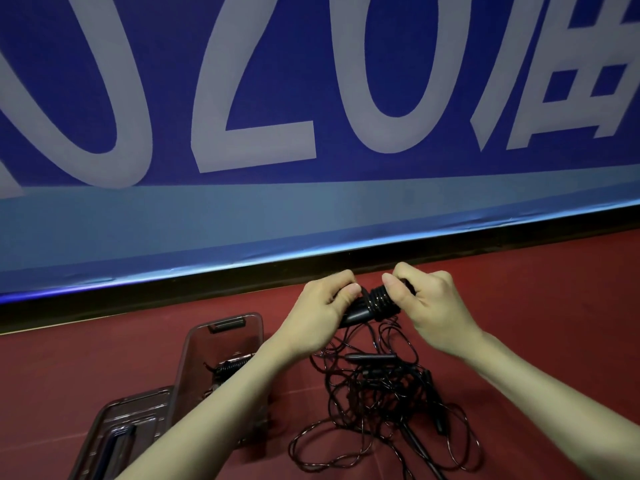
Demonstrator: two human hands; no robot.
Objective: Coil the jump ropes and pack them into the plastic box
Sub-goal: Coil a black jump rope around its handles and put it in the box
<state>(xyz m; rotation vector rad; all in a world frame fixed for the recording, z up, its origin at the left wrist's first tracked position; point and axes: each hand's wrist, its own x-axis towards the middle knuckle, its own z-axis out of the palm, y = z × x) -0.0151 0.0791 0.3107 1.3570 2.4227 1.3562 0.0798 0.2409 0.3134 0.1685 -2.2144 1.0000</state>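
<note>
Both hands up in front of the wall base, working one black jump rope with thin cord wound round its handles (375,301). Left hand (320,306) has its grip closed on the left end of the black handles, thumb on top, fingers curled round behind. Right hand (427,306) has its grip closed on the right end, thumb pressed against the wound coils, fingers wrapped over the far side. Coils sit tight in a band between the two thumbs. Loose cord from this rope hangs down from the handles into the pile below.

Tangled heap of black thin-cord jump ropes (384,407) lies on the dark red floor (519,306), under and just right of the hands. Several slim black handles stick out of the heap; loops spread toward the bottom edge. How many ropes are in the heap cannot be told.

Clear brown-tinted plastic box (204,344) stands on the floor left of the heap, partly hidden by the left forearm. One already coiled black jump rope bundle (227,367) lies inside it. Matching tinted plastic lid (121,431) lies flat on the floor, touching or just beside the box at its near left side.

Behind: blue wall banner with large pale grey characters (277,98), a lighter blue band under it, then a black skirting strip (138,303) where the wall meets the floor.
</note>
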